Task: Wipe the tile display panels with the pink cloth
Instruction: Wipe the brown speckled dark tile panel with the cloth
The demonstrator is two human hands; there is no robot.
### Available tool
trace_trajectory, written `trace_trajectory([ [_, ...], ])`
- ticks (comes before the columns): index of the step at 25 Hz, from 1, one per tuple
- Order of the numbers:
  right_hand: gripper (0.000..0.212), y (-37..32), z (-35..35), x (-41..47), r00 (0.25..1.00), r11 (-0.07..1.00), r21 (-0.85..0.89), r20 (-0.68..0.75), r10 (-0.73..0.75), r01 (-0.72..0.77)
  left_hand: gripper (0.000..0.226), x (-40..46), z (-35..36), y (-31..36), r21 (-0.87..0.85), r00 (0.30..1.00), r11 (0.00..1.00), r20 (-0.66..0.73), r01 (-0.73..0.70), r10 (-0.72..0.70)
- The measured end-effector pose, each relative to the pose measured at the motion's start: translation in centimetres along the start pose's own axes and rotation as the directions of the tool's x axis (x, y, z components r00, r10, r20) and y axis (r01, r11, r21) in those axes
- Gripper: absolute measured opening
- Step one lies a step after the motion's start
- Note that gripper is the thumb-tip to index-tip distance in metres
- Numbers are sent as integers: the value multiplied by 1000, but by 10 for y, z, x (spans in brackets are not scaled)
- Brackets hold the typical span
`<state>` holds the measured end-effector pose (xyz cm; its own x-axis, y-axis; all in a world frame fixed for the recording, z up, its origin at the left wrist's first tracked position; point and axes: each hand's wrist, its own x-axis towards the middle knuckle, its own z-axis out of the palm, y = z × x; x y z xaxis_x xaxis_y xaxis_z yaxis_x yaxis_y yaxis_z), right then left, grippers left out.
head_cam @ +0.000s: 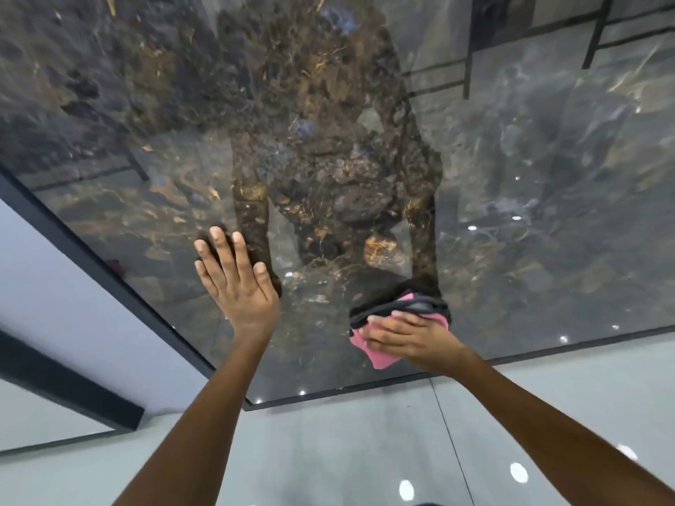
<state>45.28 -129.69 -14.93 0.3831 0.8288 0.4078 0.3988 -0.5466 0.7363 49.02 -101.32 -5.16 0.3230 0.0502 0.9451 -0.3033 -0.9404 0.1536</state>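
A large glossy dark marble tile panel [511,177] with brown and gold veining fills most of the view, framed by a black edge. My left hand [237,283] lies flat on it with fingers spread, holding nothing. My right hand [409,337] presses the pink cloth [380,354] against the panel near its lower edge. The cloth sticks out below and above my fingers. The shiny surface mirrors my body, arms and the cloth.
A second panel with a black frame [73,407] stands at the lower left. Pale grey floor tiles [365,451] spread below the panel, dotted with reflected ceiling lights. Black rack bars [471,49] are reflected at the panel's upper right.
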Motion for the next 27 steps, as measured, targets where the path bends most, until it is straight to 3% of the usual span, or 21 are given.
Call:
trace_trajectory([
  [2, 72, 23, -19, 34, 975, 993, 28, -190, 117, -113, 53, -18, -1, 1, 3, 999, 1000, 54, 7, -8],
  [4, 65, 50, -38, 77, 824, 902, 219, -368, 430, -373, 54, -41, 0, -2, -4, 994, 1000, 113, -3, 3],
  [5, 67, 55, -39, 90, 756, 838, 315, -368, 541, -446, 54, -50, 2, -4, -8, 992, 1000, 125, -7, 8],
  [6, 71, 50, -40, 95, 740, 823, 324, -367, 564, -467, 54, -54, 5, -6, -6, 992, 1000, 122, -6, 7],
  [7, 79, 34, -34, 90, 790, 854, 273, -333, 515, -442, 54, -55, 8, -8, 2, 993, 1000, 115, 6, -6],
  [9, 95, -21, -5, 55, 969, 963, 181, -109, 224, -202, 54, -55, 9, -7, 20, 994, 1000, 107, 16, -18],
  [10, 99, -46, 4, 36, 999, 982, 188, 37, 23, -30, 54, -56, 9, -8, 22, 993, 1000, 115, 8, -11],
  [11, 102, -62, 9, 22, 980, 979, 174, 148, -131, 105, 54, -57, 7, -9, 18, 992, 1000, 125, -5, 3],
  [12, 104, -66, 11, 16, 961, 974, 145, 193, -198, 172, 55, -57, 6, -10, 13, 991, 1000, 129, -20, 18],
  [14, 103, -44, 5, 27, 986, 983, 112, 65, -153, 146, 55, -57, 5, -11, 9, 991, 1000, 132, -28, 27],
  [16, 87, 1, -9, 55, 984, 995, 96, -175, 30, -13, 55, -65, 8, -8, 13, 990, 1000, 141, -3, 1],
  [18, 64, 39, -10, 65, 883, 952, 155, -359, 303, -263, 56, -89, 14, -6, 26, 988, 1000, 152, 11, -15],
  [20, 60, 41, -2, 41, 823, 892, 159, -345, 451, -423, 56, -115, 21, -5, 21, 987, 1000, 161, 15, -18],
  [21, 66, 27, 7, 17, 871, 914, 108, -276, 406, -392, 56, -122, 25, -5, 17, 988, 1000, 155, 16, -18],
  [23, 94, -19, 29, -35, 991, 990, 59, 9, 130, -130, 56, -124, 31, -6, 22, 988, 999, 150, 30, -33],
  [24, 107, -37, 37, -53, 994, 996, 90, 110, -4, -6, 56, -125, 31, -8, 16, 988, 999, 149, 28, -30],
  [25, 113, -49, 40, -60, 985, 990, 124, 148, -86, 68, 57, -127, 31, -10, 10, 989, 1000, 145, 11, -12],
  [27, 100, -53, 36, -40, 983, 982, 136, 110, -146, 130, 57, -130, 32, -14, 18, 989, 999, 145, -27, 24],
])
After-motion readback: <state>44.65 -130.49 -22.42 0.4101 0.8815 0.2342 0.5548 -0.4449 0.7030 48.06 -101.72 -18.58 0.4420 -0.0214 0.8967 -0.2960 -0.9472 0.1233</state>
